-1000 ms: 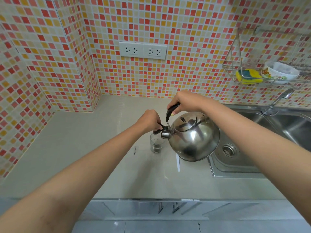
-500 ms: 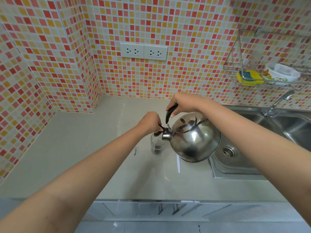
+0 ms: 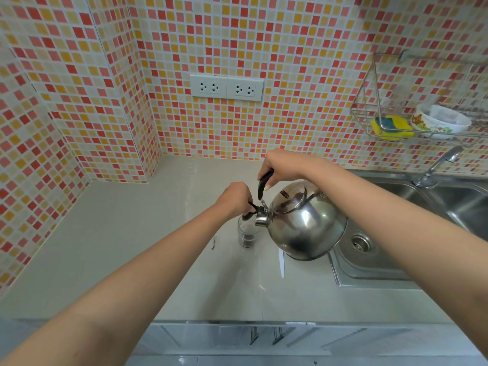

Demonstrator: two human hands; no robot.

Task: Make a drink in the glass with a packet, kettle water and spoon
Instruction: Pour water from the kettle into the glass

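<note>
Mosaic tiles back a pale surface (image 3: pixel 111 260). From my seat, the left hand (image 3: pixel 235 198) pinches the black spout cap above the glass (image 3: pixel 247 232); at its 3 o'clock, my right hand (image 3: pixel 280 166) is clamped on the handle of the tilted kettle (image 3: pixel 303 223). Dark contents suggest the packet is in; I judge pouring underway, stirring left. No spoon that I can identify.

A wire rack (image 3: pixel 369 112) (wall-mounted) holds a yellow sponge (image 3: pixel 392 127) beside a white bowl (image 3: pixel 440 121).
</note>
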